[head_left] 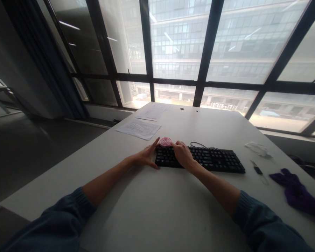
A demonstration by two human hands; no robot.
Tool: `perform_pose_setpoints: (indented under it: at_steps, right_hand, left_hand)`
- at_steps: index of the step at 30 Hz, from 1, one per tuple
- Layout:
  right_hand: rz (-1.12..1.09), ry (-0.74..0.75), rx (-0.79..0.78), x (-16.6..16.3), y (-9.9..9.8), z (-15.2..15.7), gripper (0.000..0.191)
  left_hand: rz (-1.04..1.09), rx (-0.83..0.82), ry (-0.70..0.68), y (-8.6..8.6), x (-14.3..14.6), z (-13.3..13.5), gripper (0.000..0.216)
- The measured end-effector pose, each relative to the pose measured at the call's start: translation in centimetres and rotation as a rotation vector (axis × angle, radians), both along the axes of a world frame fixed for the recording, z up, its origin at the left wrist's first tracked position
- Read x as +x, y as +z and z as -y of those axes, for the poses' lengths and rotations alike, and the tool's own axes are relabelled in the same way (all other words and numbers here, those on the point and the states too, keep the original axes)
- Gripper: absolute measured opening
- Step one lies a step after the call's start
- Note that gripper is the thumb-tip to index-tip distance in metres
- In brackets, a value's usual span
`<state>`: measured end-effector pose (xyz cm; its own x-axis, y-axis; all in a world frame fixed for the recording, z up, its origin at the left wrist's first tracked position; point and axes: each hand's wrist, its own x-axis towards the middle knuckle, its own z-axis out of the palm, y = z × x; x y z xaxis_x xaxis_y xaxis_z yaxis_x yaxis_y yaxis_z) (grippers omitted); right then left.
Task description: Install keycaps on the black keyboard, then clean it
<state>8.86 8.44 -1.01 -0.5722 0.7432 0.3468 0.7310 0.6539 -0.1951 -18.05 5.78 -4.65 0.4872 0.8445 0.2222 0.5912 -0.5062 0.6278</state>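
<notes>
A black computer keyboard [212,159] lies on the white table in front of me. My left hand [145,155] spans its left end, thumb at the near corner and fingers at the far corner, gripping it. A round pink brush [165,141] with a pattern of rings on top and short bristles along its edge rests at the keyboard's far left part. My right hand [183,154] reaches over the keys, its fingers closed on the brush's right side. The fingertips are partly hidden.
Printed papers [139,128] lie at the far left of the table [152,210]. A black cable [198,144] loops behind the keyboard. On the right are a crumpled clear wrapper [257,148], a small black item with a loop [258,170] and a purple cloth [298,190]. Windows stand beyond.
</notes>
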Motion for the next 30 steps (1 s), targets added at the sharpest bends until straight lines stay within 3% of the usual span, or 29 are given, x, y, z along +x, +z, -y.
perform_pose_setpoints:
  at_steps: [11, 30]
  right_hand:
    - [-0.074, 0.021, 0.020, -0.36, 0.18, 0.04, 0.034]
    - [-0.045, 0.002, 0.019, -0.34, -0.32, -0.14, 0.034]
  left_hand:
    - [0.010, 0.039, -0.017, -0.21, -0.12, -0.17, 0.154]
    - [0.016, 0.018, -0.006, -0.48, -0.19, -0.22, 0.157]
